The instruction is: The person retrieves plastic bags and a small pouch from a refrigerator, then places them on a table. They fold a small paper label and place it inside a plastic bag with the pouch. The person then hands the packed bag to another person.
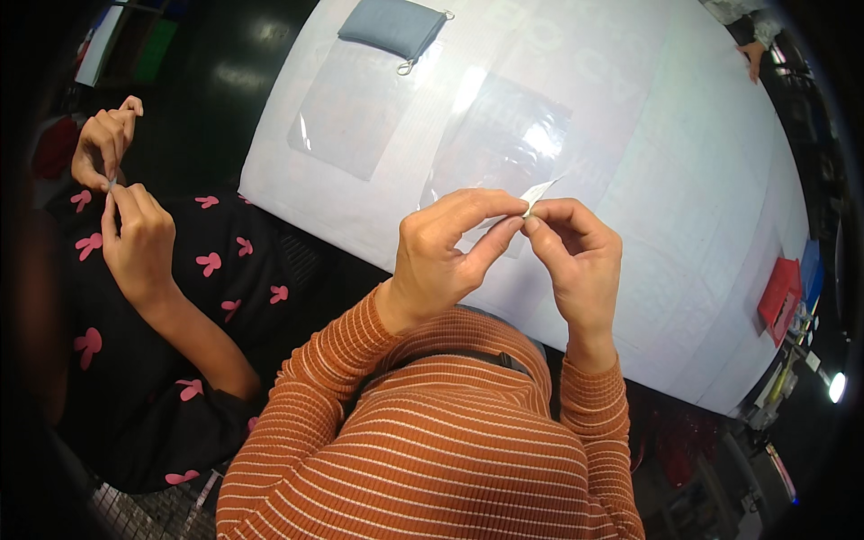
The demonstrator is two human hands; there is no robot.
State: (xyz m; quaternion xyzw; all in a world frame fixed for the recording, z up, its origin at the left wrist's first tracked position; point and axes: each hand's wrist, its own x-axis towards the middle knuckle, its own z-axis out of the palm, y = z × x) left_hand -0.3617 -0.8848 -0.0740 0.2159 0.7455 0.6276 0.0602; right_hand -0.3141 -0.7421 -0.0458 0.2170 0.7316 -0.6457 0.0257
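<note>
Between my two hands, above the near side of the white table, is a small white strip (538,193) that looks like thin paper or a label. My left hand (450,241) pinches its lower end between thumb and forefinger. The thumb and forefinger of my right hand (576,254) close on the same end from the other side, so the fingertips nearly meet. The strip's free end points up and to the right. Beyond my hands, a clear plastic bag (504,135) lies flat on the table.
A grey-blue zipped pouch (392,27) with metal rings lies at the far left of the table (702,225), above another clear bag (351,126). On my left a co-worker's hands (139,229) pinch something small. Another person's hand (751,61) touches the far right edge. A red box (779,299) stands at right.
</note>
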